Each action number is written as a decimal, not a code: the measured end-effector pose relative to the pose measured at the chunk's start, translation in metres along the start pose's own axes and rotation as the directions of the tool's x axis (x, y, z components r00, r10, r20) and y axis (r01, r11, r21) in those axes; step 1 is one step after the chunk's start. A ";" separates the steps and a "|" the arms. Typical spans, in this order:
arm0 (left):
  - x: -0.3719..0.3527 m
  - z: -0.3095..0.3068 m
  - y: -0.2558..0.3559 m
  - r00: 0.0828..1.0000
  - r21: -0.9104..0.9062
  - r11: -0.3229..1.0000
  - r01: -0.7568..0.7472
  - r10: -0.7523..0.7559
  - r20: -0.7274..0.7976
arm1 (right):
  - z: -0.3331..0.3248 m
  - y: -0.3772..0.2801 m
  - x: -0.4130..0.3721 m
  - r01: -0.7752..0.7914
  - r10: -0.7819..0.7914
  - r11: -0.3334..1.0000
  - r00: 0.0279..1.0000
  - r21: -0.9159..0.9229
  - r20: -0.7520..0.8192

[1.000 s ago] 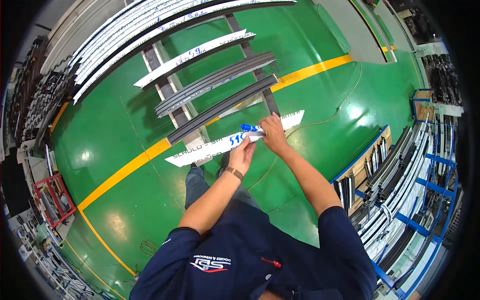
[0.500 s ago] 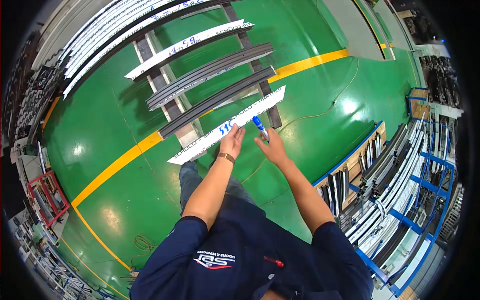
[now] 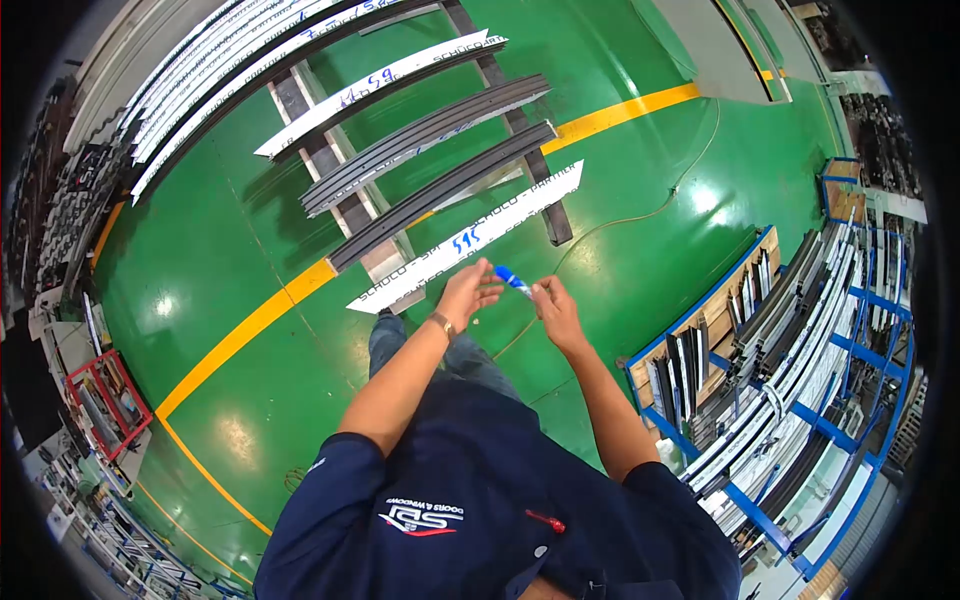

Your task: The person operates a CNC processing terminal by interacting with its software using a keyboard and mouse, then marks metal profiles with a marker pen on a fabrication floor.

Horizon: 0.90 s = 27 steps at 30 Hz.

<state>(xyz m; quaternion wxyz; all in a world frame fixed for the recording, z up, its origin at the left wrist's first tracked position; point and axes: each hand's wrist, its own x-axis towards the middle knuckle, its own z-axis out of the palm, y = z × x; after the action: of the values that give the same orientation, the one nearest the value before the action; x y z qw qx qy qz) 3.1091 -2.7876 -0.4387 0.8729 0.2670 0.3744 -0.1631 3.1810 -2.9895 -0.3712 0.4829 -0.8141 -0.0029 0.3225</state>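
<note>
My right hand (image 3: 556,312) is closed round a blue-and-white marker (image 3: 514,281), its blue end turned toward my other hand. Fingers apart, my left hand (image 3: 470,295) is open close beside that blue end, a watch on its wrist. Just beyond both hands lies a white-faced profile (image 3: 530,203) with angled ends, printed lettering and the blue handwritten number 595. It rests across dark-topped support bars (image 3: 382,262).
Two dark grey profiles (image 3: 440,195) and another white-faced profile (image 3: 385,88) lie farther along the supports. More long white profiles (image 3: 240,95) fill the upper left. At right stands a blue rack (image 3: 835,430) loaded with profiles. A cable (image 3: 640,218) crosses the green floor.
My left hand has come off the white-faced profile and moved toward the marker. The marker has tilted from near upright to pointing left, still in my right hand.
</note>
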 end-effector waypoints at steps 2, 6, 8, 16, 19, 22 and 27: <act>-0.039 0.003 0.006 0.984 0.210 0.962 -0.174 0.178 -0.001 | 0.001 -0.013 -0.003 0.068 -0.073 0.996 0.994 0.059 0.078; -0.095 -0.002 0.016 0.932 0.673 0.648 -0.356 0.295 0.209 | 0.010 -0.046 -0.012 -0.032 -0.009 0.979 0.981 0.204 0.195; -0.111 -0.001 0.020 0.893 0.819 0.374 -0.434 0.301 0.336 | 0.028 -0.051 -0.011 -0.061 0.000 0.912 0.989 0.407 0.147; -0.130 0.005 0.021 0.967 0.218 0.969 -0.119 0.064 0.247 | 0.091 -0.093 -0.006 -0.259 0.210 0.849 0.965 0.461 0.157; -0.162 -0.002 0.049 0.920 -0.052 0.991 0.121 -0.092 0.381 | 0.072 -0.065 0.050 -0.029 0.070 0.654 0.997 0.756 -0.021; -0.178 -0.031 0.042 0.991 0.265 0.964 -0.019 -0.018 0.134 | 0.092 -0.073 0.052 0.047 -0.052 0.957 0.999 0.287 0.010; -0.187 -0.079 0.035 0.991 0.384 0.922 -0.054 0.096 -0.091 | 0.120 -0.062 0.028 0.292 -0.280 0.954 0.948 -0.063 0.152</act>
<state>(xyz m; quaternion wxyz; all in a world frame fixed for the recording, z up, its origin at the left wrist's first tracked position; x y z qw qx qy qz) 2.9568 -2.6972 -0.3336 0.7885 0.4539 0.3716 -0.1847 3.1593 -2.8536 -0.3758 0.4882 -0.7998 -0.1691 0.3055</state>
